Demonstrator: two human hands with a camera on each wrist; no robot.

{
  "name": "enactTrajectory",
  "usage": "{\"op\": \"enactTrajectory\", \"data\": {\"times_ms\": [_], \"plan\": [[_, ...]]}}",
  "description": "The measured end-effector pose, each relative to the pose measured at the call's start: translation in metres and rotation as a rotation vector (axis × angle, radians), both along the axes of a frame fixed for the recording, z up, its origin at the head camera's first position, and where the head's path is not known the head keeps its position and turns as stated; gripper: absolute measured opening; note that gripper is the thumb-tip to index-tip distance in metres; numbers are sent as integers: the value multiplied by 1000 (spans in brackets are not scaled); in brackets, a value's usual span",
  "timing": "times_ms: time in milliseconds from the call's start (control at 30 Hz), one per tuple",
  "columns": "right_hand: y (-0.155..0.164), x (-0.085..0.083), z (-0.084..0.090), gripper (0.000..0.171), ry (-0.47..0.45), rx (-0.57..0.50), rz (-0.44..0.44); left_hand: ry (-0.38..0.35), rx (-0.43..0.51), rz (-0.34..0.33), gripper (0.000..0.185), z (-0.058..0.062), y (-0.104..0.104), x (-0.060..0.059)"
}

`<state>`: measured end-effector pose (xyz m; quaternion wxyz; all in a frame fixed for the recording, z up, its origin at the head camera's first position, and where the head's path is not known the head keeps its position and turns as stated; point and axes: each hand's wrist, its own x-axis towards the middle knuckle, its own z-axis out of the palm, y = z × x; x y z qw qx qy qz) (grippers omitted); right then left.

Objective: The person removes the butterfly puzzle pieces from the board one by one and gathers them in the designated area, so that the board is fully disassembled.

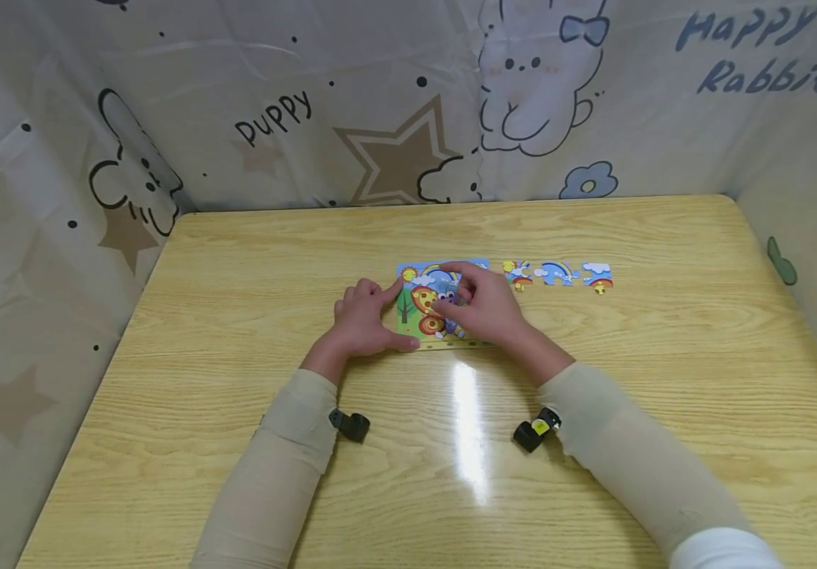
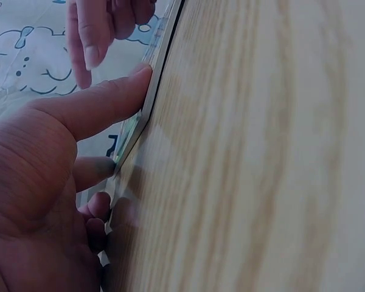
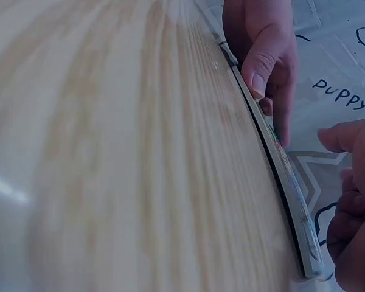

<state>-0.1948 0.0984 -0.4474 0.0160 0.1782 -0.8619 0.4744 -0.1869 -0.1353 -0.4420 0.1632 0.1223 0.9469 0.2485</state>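
A colourful jigsaw puzzle (image 1: 405, 314) with a sun, a tree, a rainbow and a cartoon figure lies flat on the table. At its left side is my left hand (image 1: 364, 320), the thumb pressing the near left corner and the index finger touching the left edge. My right hand (image 1: 487, 304) hovers over the right part of the puzzle, index finger and thumb spread apart. Nothing shows between them. That hand hides much of the puzzle's right side. The left wrist view shows the left thumb (image 2: 109, 100) lying straight against the board's edge (image 2: 147, 109).
Right of the puzzle, three loose jigsaw pieces lie in a row: one with a sun (image 1: 517, 270), one with a rainbow (image 1: 558, 273) and one with a cloud (image 1: 596, 271). A printed curtain (image 1: 380, 79) stands behind the wooden table (image 1: 252, 261).
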Motion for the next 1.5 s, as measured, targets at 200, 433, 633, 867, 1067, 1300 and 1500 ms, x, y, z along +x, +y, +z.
{"op": "enactTrajectory", "data": {"times_ms": [200, 433, 633, 867, 1067, 1300, 1500], "plan": [[-4, -3, -5, 61, -112, 45, 35, 4, 4, -10, 110, 2, 0, 1], [-5, -9, -6, 68, -177, 110, 80, -1, 9, -8, 111, -1, -1, 0], [-7, -14, -6, 58, -196, 194, 104, -4, 11, -7, 111, -3, -1, -1], [-10, -17, -1, 56, -251, 224, 103, -2, 18, -2, 111, -3, -1, -1], [-12, -18, 3, 54, -306, 204, 104, -3, 16, 1, 111, -2, 0, 0], [-13, -17, 2, 54, -330, 175, 104, -11, 14, 12, 110, -1, 1, 1], [-12, -16, 1, 53, -327, 138, 101, -5, 15, 12, 110, -1, 1, 1]]}}
